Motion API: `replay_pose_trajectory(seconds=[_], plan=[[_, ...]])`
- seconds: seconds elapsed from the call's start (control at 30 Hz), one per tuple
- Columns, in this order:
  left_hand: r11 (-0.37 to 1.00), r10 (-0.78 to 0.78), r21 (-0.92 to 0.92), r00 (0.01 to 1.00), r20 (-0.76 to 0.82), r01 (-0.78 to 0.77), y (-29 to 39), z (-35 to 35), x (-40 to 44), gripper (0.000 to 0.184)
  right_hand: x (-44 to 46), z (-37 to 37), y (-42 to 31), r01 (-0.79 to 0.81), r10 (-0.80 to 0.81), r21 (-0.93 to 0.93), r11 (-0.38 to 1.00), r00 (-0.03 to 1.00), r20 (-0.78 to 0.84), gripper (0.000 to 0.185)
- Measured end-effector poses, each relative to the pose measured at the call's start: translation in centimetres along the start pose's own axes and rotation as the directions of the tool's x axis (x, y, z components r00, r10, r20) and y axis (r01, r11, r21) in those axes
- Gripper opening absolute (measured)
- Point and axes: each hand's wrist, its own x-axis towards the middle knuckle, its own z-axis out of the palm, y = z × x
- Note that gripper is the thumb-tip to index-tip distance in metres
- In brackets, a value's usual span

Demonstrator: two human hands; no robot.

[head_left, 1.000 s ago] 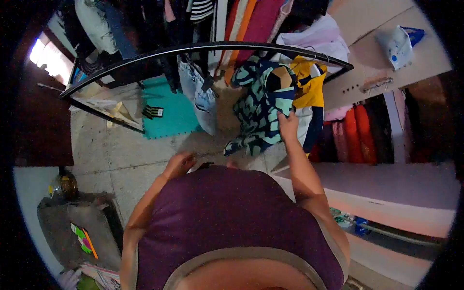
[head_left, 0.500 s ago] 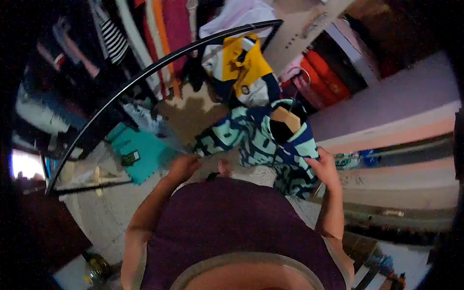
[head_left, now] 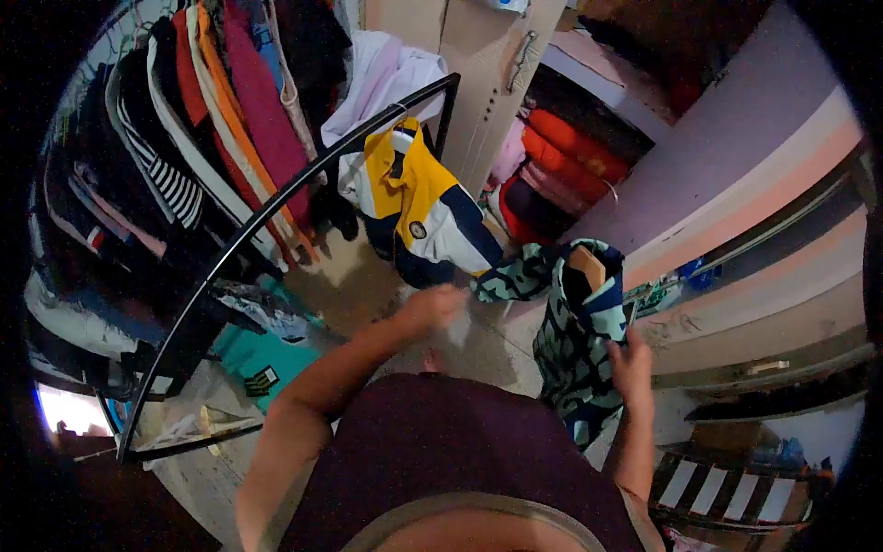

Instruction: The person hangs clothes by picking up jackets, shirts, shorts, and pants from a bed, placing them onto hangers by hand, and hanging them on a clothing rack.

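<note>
Along the far left, a crowded row of clothes (head_left: 189,147) hangs on hangers: dark pieces, a black-and-white stripe, white, orange, red and magenta. On the right, pale shelves (head_left: 736,322) run from far to near. Between them, a greyish tiled floor (head_left: 474,345) shows past the person's purple garment (head_left: 451,423), which fills the near middle. A black metal rail (head_left: 278,204) slants from the far middle down to the near left, in front of the row.

Right of the middle, just beside the shelves, a patterned top (head_left: 556,345) in navy and mint green hangs upright, its near end lowest and one sleeve stretched out to the left. Farther off, a yellow, white and navy jacket (head_left: 423,184) hangs from the far end of the rail. Beyond it, to the right, red and pink padded pieces (head_left: 570,147) are stacked in an open compartment. At left, a turquoise mat (head_left: 294,368) lies on the floor.

Of the two hands, the right hand (head_left: 630,359) grips the patterned top by its right side. The left hand (head_left: 432,311) is near the sleeve's end; its fingers are blurred, so whether they touch it or hold anything cannot be told. Smallest, a wooden hanger (head_left: 589,269) shows in the top's neck opening.
</note>
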Motion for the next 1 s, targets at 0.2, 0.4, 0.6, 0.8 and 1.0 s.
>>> replay_pose_trajectory(seconds=[0.2, 0.4, 0.6, 0.8, 1.0], plan=[[0.905, -0.367, -0.167, 0.917, 0.160, 0.391, -1.7, 4.0, -3.6, 0.018, 8.7, 3.6, -2.2, 0.092, -0.114, -0.253, 0.963, 0.991, -0.073, 0.022], [0.829, -0.507, -0.328, 0.856, -0.102, 0.452, -0.5, 0.2, -7.2, 0.026, 19.6, 7.8, -4.1, 0.220, -0.273, -0.337, 0.916, 0.955, -0.119, 0.015], [0.686, -0.725, -0.131, 0.687, -0.042, 0.716, -1.1, -0.4, -8.9, 0.032, 29.5, 11.5, -5.9, 0.513, -0.526, -0.333, 0.792, 0.849, 0.056, 0.018], [0.625, -0.780, -0.239, 0.608, -0.149, 0.743, 0.9, -0.6, -6.9, 0.030, 34.2, 14.4, -8.6, 0.655, -0.657, -0.195, 0.730, 0.751, 0.066, 0.019], [0.630, -0.770, -0.378, 0.609, -0.191, 0.678, -1.1, 1.1, -6.1, 0.028, 36.2, 19.5, -9.1, 0.662, -0.630, -0.133, 0.737, 0.745, 0.217, 0.021]])
